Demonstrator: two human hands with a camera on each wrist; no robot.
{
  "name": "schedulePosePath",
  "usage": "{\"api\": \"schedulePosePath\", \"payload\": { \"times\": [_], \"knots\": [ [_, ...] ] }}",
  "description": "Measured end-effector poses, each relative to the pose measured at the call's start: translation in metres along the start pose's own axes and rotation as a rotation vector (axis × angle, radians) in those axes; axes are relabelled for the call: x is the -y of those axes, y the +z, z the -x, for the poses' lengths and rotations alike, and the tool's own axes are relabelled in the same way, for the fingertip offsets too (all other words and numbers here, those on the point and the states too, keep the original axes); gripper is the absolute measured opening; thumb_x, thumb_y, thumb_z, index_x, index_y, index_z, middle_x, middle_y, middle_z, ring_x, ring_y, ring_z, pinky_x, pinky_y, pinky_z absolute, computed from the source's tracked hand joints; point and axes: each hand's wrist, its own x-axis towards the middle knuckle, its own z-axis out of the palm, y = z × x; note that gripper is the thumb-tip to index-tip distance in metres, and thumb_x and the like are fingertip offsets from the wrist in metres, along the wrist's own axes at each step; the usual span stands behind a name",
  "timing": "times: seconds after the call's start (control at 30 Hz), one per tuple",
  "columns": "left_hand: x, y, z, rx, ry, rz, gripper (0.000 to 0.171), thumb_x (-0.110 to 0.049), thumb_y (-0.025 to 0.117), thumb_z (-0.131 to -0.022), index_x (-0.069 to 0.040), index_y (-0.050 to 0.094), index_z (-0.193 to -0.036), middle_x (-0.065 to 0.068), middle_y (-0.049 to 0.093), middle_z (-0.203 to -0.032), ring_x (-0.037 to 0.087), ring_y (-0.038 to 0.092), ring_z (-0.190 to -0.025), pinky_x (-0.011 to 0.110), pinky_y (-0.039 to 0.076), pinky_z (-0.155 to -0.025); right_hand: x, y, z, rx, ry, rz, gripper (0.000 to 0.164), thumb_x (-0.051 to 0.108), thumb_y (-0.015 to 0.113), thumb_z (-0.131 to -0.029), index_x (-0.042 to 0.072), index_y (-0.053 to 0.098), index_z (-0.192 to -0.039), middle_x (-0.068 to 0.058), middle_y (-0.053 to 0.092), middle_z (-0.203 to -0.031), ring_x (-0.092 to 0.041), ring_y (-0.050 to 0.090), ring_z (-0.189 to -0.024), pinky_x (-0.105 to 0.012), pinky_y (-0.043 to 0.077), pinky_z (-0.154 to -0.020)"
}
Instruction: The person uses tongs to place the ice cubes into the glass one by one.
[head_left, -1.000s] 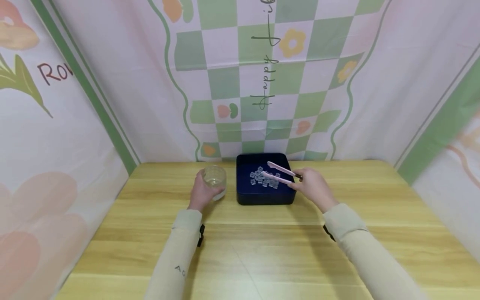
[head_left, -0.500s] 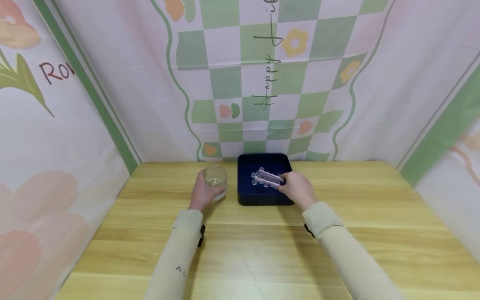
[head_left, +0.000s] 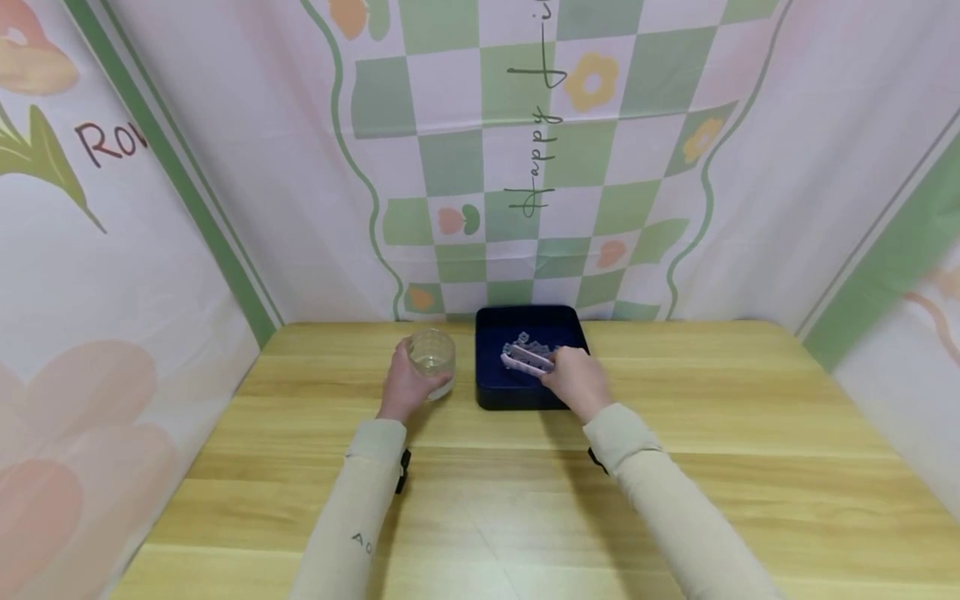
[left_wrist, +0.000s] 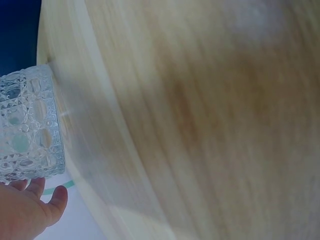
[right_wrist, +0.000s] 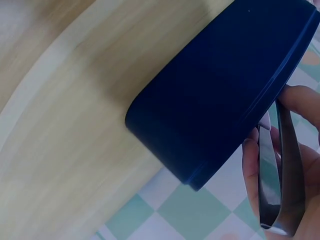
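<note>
Left hand (head_left: 407,385) holds knobbly glass (left_wrist: 30,125) — right hand (head_left: 579,381), polished-metal tongs (right_wrist: 290,175).

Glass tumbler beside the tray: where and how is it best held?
Best, I'd say, around its side wall, coming from the left, as the left hand does. The glass tumbler stands upright, and its round, embossed wall should give decent purchase. The navy tray sits close on its right, leaving less room there.
</note>
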Motion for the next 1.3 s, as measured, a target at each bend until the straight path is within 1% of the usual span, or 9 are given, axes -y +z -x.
{"api": "schedulePosePath", "payload": {
  "times": [0.17, 0.37, 0.67, 0.77, 0.93, 1.03, 1.13, 1.2, 1.3],
  "knots": [
    [0.0, 0.001, 0.0, -0.006, -0.003, -0.009, 0.099, -0.028, 0.083, -0.071, -0.003, 0.025, -0.147, 0.023, 0.041, -0.145, 0.04, 0.044, -0.131, 0.054, 0.039, -0.109, 0.006, 0.003, 0.001, -0.002, 0.015, 0.009, 0.022, 0.021, 0.073, -0.08, 0.009, 0.061, -0.067, -0.006, 0.062, -0.064, -0.023, 0.056, -0.056, -0.036, 0.042, -0.047],
    [0.001, 0.001, 0.0, -0.009, -0.005, -0.023, 0.099, -0.029, 0.083, -0.071, -0.003, 0.025, -0.147, 0.022, 0.041, -0.145, 0.04, 0.044, -0.131, 0.054, 0.04, -0.108, 0.011, 0.006, 0.0, -0.031, 0.01, 0.019, 0.026, 0.02, 0.073, -0.079, 0.009, 0.057, -0.062, -0.009, 0.064, -0.066, -0.026, 0.06, -0.057, -0.04, 0.047, -0.049],
    [0.0, 0.001, 0.0, -0.005, -0.008, 0.005, 0.099, -0.027, 0.083, -0.071, -0.004, 0.025, -0.147, 0.022, 0.041, -0.145, 0.039, 0.044, -0.132, 0.054, 0.04, -0.109, 0.017, 0.004, -0.002, 0.009, 0.052, 0.071, 0.033, 0.018, 0.071, -0.08, 0.012, 0.047, -0.058, -0.009, 0.064, -0.068, -0.028, 0.063, -0.062, -0.04, 0.048, -0.048],
    [0.0, 0.001, 0.0, -0.004, -0.004, 0.015, 0.098, -0.026, 0.083, -0.071, -0.004, 0.025, -0.147, 0.022, 0.041, -0.145, 0.039, 0.043, -0.132, 0.054, 0.039, -0.11, 0.017, 0.004, -0.002, 0.002, 0.05, 0.078, 0.03, 0.018, 0.071, -0.081, 0.01, 0.052, -0.059, -0.012, 0.068, -0.071, -0.03, 0.064, -0.063, -0.041, 0.051, -0.049],
    [-0.002, 0.001, 0.001, -0.008, -0.006, 0.012, 0.098, -0.025, 0.083, -0.071, -0.004, 0.025, -0.147, 0.021, 0.04, -0.146, 0.039, 0.043, -0.133, 0.053, 0.039, -0.11, 0.014, 0.005, -0.003, -0.026, 0.019, 0.097, 0.019, 0.016, 0.072, -0.08, 0.005, 0.064, -0.068, -0.015, 0.07, -0.074, -0.031, 0.065, -0.063, -0.042, 0.053, -0.051],
    [-0.005, 0.0, 0.003, -0.011, -0.016, 0.002, 0.098, -0.025, 0.083, -0.071, -0.004, 0.025, -0.147, 0.022, 0.041, -0.145, 0.039, 0.043, -0.132, 0.053, 0.039, -0.11, 0.011, 0.005, -0.004, -0.045, 0.002, 0.096, 0.021, 0.014, 0.072, -0.079, 0.005, 0.062, -0.064, -0.015, 0.069, -0.071, -0.031, 0.063, -0.061, -0.042, 0.052, -0.051],
    [-0.007, -0.001, 0.004, -0.011, -0.027, -0.006, 0.097, -0.025, 0.083, -0.071, -0.004, 0.025, -0.147, 0.022, 0.041, -0.145, 0.04, 0.044, -0.132, 0.054, 0.039, -0.109, 0.007, 0.006, -0.004, -0.049, -0.006, 0.08, 0.029, 0.013, 0.072, -0.079, 0.008, 0.055, -0.056, -0.012, 0.067, -0.064, -0.028, 0.061, -0.056, -0.04, 0.05, -0.049],
    [-0.007, -0.001, 0.004, -0.009, -0.032, -0.006, 0.097, -0.025, 0.083, -0.071, -0.004, 0.025, -0.147, 0.022, 0.041, -0.146, 0.04, 0.043, -0.132, 0.054, 0.039, -0.109, 0.004, 0.006, -0.004, -0.042, -0.005, 0.071, 0.028, 0.013, 0.072, -0.078, 0.009, 0.055, -0.056, -0.011, 0.066, -0.063, -0.026, 0.059, -0.054, -0.039, 0.049, -0.048],
    [-0.006, -0.001, 0.004, -0.009, -0.028, -0.001, 0.098, -0.025, 0.083, -0.072, -0.004, 0.025, -0.147, 0.022, 0.041, -0.145, 0.04, 0.043, -0.132, 0.054, 0.039, -0.109, 0.0, 0.004, -0.004, -0.015, -0.003, 0.056, 0.02, 0.012, 0.072, -0.078, 0.007, 0.062, -0.061, -0.01, 0.067, -0.064, -0.025, 0.059, -0.054, -0.038, 0.049, -0.048]
  ]
}}
